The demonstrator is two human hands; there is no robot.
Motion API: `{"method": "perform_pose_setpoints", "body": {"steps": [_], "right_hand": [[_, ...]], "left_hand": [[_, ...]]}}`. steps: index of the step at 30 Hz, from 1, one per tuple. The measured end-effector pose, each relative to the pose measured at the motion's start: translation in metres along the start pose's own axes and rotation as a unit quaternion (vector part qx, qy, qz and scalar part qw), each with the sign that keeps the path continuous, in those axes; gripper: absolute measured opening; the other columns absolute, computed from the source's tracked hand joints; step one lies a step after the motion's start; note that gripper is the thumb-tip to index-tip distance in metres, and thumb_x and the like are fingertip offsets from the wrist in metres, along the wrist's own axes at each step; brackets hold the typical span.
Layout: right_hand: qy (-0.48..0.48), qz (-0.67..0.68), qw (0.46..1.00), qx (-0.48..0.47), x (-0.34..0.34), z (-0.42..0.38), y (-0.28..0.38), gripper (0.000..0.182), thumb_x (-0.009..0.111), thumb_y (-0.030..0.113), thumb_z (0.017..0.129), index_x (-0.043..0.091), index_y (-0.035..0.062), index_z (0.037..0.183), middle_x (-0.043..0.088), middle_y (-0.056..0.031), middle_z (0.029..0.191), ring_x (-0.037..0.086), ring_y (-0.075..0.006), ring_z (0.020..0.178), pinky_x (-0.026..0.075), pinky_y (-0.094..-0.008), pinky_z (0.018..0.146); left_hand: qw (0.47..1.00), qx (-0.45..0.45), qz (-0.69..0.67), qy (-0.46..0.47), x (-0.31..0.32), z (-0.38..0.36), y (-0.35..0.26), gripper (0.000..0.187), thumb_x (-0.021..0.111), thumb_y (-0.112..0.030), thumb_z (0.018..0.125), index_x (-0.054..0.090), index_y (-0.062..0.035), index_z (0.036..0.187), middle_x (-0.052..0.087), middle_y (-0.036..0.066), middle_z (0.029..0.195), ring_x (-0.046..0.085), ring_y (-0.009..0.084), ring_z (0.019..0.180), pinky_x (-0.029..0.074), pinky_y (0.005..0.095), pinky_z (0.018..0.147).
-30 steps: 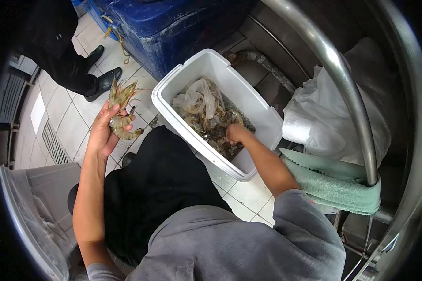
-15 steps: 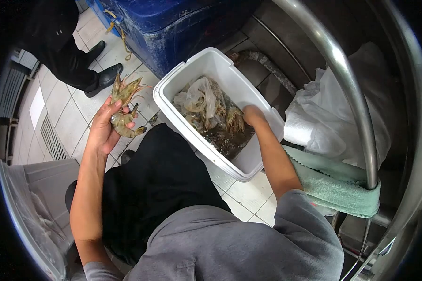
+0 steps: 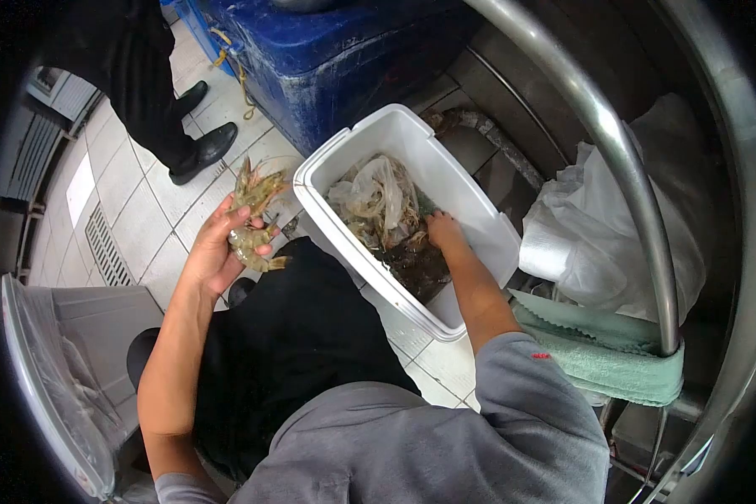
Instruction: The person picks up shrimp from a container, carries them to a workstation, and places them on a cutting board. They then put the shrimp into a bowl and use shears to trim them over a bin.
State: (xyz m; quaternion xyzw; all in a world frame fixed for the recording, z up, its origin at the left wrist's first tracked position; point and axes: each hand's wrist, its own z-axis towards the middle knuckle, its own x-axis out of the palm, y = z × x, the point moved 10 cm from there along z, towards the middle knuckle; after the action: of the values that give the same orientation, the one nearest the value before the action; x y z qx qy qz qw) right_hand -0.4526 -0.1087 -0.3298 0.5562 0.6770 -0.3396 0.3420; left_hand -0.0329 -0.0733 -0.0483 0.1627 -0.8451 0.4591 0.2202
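Note:
My left hand (image 3: 218,252) is closed around a few whole raw prawns (image 3: 256,191), held up to the left of a white plastic bin (image 3: 412,309). Their heads and feelers stick out above the fingers, and a tail curls out below. Inside the bin, my right hand (image 3: 443,229) reaches down with its fingers somewhat apart, over dark, wet contents near the right wall. Its fingertips are partly hidden. More prawns (image 3: 357,223) lie in the bin in murky water, together with a crumpled clear plastic bag (image 3: 384,186).
Behind the bin stands a large blue tub (image 3: 328,84). A person in black trousers and black shoes (image 3: 206,151) stands at upper left. At right are a curved metal rail (image 3: 617,139), a green towel (image 3: 622,370) and white plastic bags (image 3: 613,227). A plastic-lined container (image 3: 101,353) stands at lower left.
The view has shifted a little, so most things sit lower and further right. The pale prawns beside my right hand are gone from its fingers, which now look more spread. My left hand keeps its prawns.

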Motion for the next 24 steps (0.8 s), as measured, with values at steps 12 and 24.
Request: {"method": "perform_pose_setpoints", "body": {"steps": [12, 24], "right_hand": [[0.084, 0.256, 0.96, 0.082, 0.032, 0.016, -0.022, 0.071, 0.066, 0.014, 0.076, 0.045, 0.0032, 0.143, 0.072, -0.0196, 0.099, 0.07, -0.0317, 0.088, 0.056, -0.0394, 0.076], [-0.285, 0.565, 0.774, -0.013, -0.198, -0.174, 0.014, 0.033, 0.061, 0.018, 0.096, 0.05, 0.0033, 0.124, 0.066, -0.013, 0.102, 0.064, -0.0239, 0.088, 0.05, -0.035, 0.082]], "left_hand": [[0.997, -0.042, -0.054, 0.048, 0.034, 0.028, 0.035, 0.052, 0.071, -0.014, 0.088, 0.045, -0.0065, 0.133, 0.061, 0.008, 0.091, 0.066, 0.0372, 0.103, 0.061, 0.0425, 0.08], [0.993, -0.073, -0.091, 0.034, 0.127, 0.09, 0.171, 0.032, 0.074, -0.019, 0.089, 0.052, -0.0094, 0.112, 0.055, 0.005, 0.093, 0.061, 0.022, 0.085, 0.057, 0.0411, 0.078]]}}
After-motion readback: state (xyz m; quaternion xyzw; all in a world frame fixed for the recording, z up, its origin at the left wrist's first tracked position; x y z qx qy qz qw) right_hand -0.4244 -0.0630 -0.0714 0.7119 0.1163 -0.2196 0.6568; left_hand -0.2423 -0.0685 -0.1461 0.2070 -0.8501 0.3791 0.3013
